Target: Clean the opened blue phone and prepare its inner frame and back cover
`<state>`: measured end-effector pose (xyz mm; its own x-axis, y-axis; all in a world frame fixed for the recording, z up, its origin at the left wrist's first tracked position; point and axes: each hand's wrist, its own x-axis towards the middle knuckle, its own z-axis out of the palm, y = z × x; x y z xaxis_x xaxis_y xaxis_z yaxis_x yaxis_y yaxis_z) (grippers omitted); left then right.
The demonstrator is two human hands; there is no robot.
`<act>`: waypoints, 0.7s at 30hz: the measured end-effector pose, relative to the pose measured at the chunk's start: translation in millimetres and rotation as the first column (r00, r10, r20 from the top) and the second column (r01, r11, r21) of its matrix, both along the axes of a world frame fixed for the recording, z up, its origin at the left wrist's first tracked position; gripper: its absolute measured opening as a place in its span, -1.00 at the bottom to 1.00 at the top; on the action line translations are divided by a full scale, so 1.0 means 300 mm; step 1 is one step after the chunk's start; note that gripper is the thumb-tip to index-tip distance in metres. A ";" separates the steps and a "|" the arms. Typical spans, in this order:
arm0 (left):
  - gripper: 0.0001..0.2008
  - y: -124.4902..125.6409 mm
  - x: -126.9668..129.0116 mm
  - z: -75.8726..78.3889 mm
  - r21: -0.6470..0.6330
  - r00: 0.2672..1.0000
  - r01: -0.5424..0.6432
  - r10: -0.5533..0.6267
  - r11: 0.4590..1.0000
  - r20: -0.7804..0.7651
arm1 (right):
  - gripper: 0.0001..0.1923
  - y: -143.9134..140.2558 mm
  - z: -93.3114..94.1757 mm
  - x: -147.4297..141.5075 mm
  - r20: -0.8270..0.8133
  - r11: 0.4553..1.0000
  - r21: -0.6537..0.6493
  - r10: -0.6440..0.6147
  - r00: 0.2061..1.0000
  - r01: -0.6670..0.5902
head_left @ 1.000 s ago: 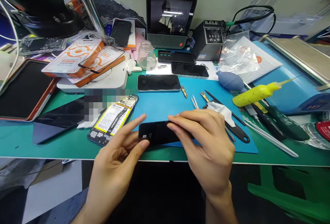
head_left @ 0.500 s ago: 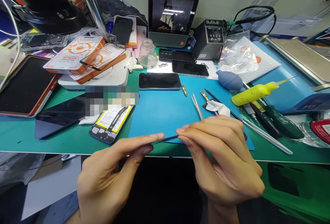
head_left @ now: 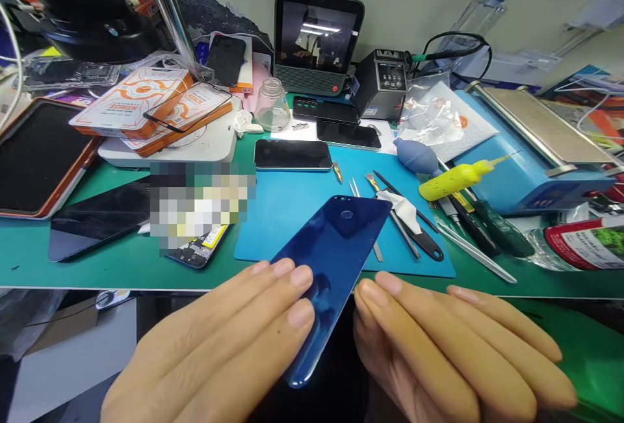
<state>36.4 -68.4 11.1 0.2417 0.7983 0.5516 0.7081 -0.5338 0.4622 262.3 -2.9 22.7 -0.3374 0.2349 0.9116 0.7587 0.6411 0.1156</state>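
Note:
A glossy blue phone back cover point(head_left: 336, 260) is held flat between my two hands, above the front edge of the bench, its far end tilted to the right. My left hand point(head_left: 219, 345) lies palm down with its fingertips on the cover's left edge. My right hand point(head_left: 453, 338) presses its fingertips against the cover's right edge. An opened phone with its battery showing point(head_left: 199, 251) lies on the green mat to the left, partly blurred out.
A blue work mat point(head_left: 292, 208) holds tweezers point(head_left: 363, 205), a black spudger point(head_left: 424, 241) and a dark phone point(head_left: 292, 153). Behind stand a small screen unit point(head_left: 316, 39), a soldering station point(head_left: 380, 82), a glass jar point(head_left: 270, 104), a yellow squeeze bottle point(head_left: 458, 176) and orange boxes point(head_left: 146, 104).
The panel went from showing its dark inner side, through edge-on, to its glossy blue outer face up. Both hands moved closer to the camera and flattened out.

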 end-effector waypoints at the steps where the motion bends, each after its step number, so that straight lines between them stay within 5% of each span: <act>1: -0.47 0.001 -0.007 -0.009 0.048 0.997 0.028 -0.025 0.998 -0.070 | -0.87 0.004 -0.004 -0.007 -0.069 1.000 -0.020 -0.013 0.997 0.012; 4: -0.47 0.002 -0.017 -0.017 0.099 0.985 0.052 -0.035 0.994 -0.170 | -0.85 0.013 -0.010 -0.028 -0.204 0.992 -0.126 -0.028 0.979 0.002; 10: -0.47 -0.017 -0.011 -0.007 0.135 0.982 0.015 0.011 0.991 -0.190 | -0.84 0.034 -0.027 -0.026 -0.271 0.993 -0.104 0.031 0.962 -0.061; 21: -0.34 0.015 0.005 -0.008 0.043 1.000 -0.009 0.008 0.999 0.025 | -0.89 0.095 -0.061 -0.019 -0.456 0.991 -0.084 0.054 0.888 -0.103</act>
